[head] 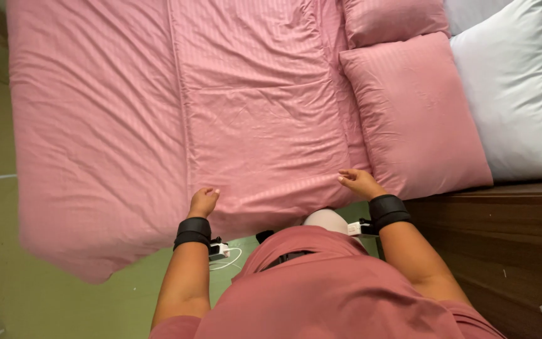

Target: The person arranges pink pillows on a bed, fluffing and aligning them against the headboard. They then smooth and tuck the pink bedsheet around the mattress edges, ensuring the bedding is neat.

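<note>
A pink striped duvet covers the bed and hangs over its near edge. My left hand is curled shut against the duvet's near edge; whether it pinches the fabric is unclear. My right hand rests with fingers spread on the bed's near edge, beside the lower corner of a pink pillow. Both wrists wear black bands with small white devices. A second pink pillow lies behind the first.
A white pillow lies at the right, partly under the pink one. A dark wooden cabinet with handles stands to the right of me. Green floor runs along the left and near side.
</note>
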